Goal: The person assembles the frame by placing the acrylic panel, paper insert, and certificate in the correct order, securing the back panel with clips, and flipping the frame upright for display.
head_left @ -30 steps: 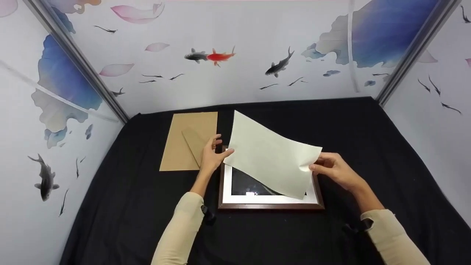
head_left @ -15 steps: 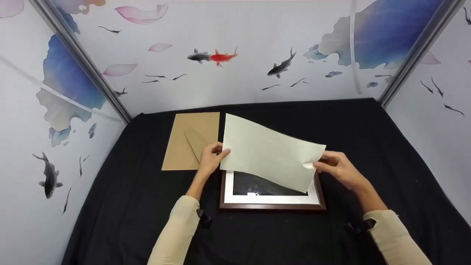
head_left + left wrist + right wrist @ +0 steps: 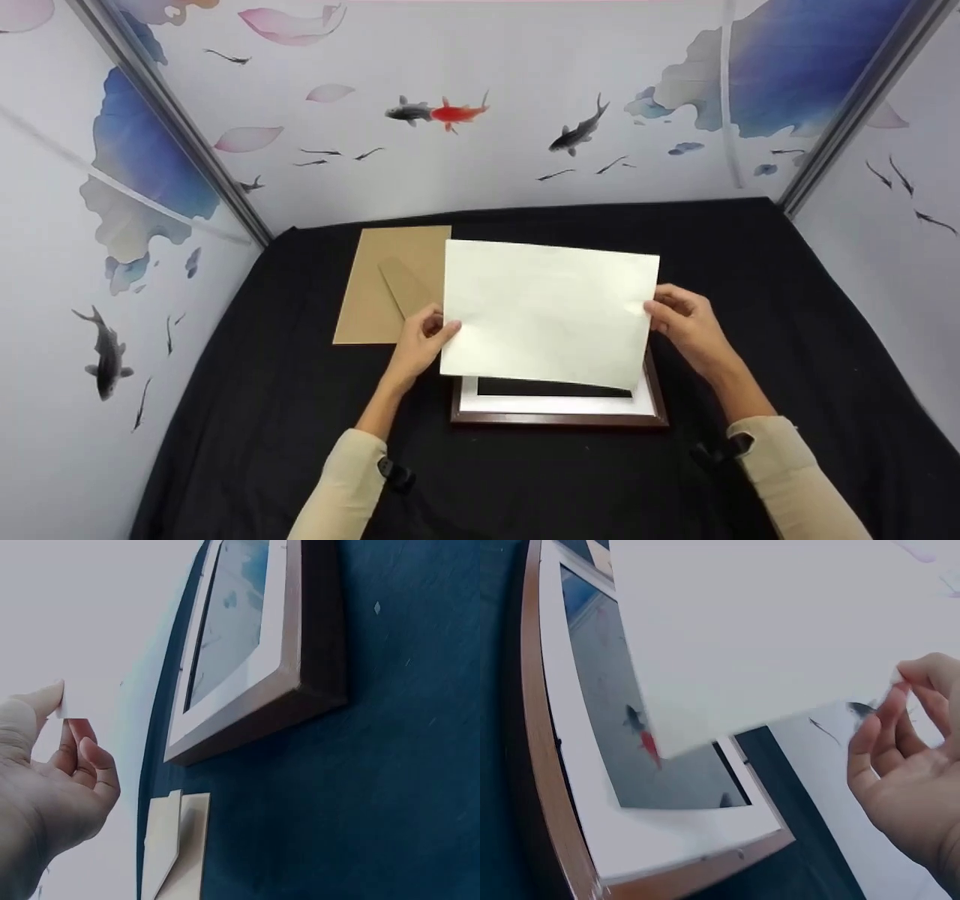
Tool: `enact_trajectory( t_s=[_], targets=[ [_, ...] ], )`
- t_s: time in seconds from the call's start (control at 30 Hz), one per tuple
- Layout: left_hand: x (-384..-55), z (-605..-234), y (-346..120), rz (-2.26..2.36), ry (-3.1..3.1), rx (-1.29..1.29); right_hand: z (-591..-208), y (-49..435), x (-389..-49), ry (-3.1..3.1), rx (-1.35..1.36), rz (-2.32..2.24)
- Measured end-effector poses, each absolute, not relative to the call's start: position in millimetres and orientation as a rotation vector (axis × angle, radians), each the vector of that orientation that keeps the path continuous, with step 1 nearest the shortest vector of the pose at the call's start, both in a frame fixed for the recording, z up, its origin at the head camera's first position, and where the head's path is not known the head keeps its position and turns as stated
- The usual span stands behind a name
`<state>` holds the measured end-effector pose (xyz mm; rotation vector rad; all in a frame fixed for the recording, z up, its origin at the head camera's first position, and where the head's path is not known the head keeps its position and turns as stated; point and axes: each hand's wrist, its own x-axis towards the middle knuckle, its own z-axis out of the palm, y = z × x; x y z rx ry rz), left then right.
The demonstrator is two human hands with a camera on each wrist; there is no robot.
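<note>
A blank off-white sheet of paper (image 3: 547, 315) is held up by both hands over a picture frame (image 3: 559, 418). My left hand (image 3: 420, 345) pinches its left edge between thumb and fingers. On the opposite edge, my right hand (image 3: 690, 326) pinches it the same way, higher up. The frame lies flat, with a brown border, a white mat and a dark glossy pane (image 3: 660, 705) that mirrors the printed wall. Most of the frame is hidden behind the paper in the head view; its front part shows below.
Left of the frame lies a tan backing board (image 3: 375, 300) with a stand flap (image 3: 401, 281), partly behind the paper and left hand. Black cloth (image 3: 562, 487) covers the table. Printed wall panels (image 3: 510, 60) enclose the back and sides.
The paper has gone from slanted and curled to nearly level and flat, facing me. My left hand has come down and now pinches its edge; my right hand has risen slightly.
</note>
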<state>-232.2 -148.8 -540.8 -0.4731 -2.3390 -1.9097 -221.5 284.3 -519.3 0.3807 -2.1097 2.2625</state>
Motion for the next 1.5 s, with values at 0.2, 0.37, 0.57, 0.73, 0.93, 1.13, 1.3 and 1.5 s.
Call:
enact_trajectory(
  t_s=[0.2,0.37,0.57,0.73,0.93,1.13,1.3,1.5],
  targets=[
    [-217,-554,-137,-2.082,-2.294,-0.335,-535,278,-223,-1.993,0.164,2.371],
    [-209,-565,-130,-2.146,-2.279,-0.254,-554,277,-220,-2.05,-0.003,2.317],
    [-204,-569,-127,-2.206,-2.285,-0.124,-562,275,-217,-2.265,-0.115,2.171],
    [-203,-569,-125,-2.179,-2.326,-0.094,-542,267,-212,-2.385,-0.084,2.034],
    [-203,-575,-127,-1.98,-2.435,-0.158,-535,265,-213,-2.466,0.016,1.828],
    [-204,-581,-131,-1.78,-2.557,-0.187,-568,277,-226,-2.478,0.04,1.761],
    [-202,-582,-134,-1.7,-2.636,-0.174,-580,282,-226,-2.52,0.027,1.687],
    [-198,-584,-136,-1.671,-2.668,-0.164,-586,284,-222,-2.503,0.104,1.701]
  ],
)
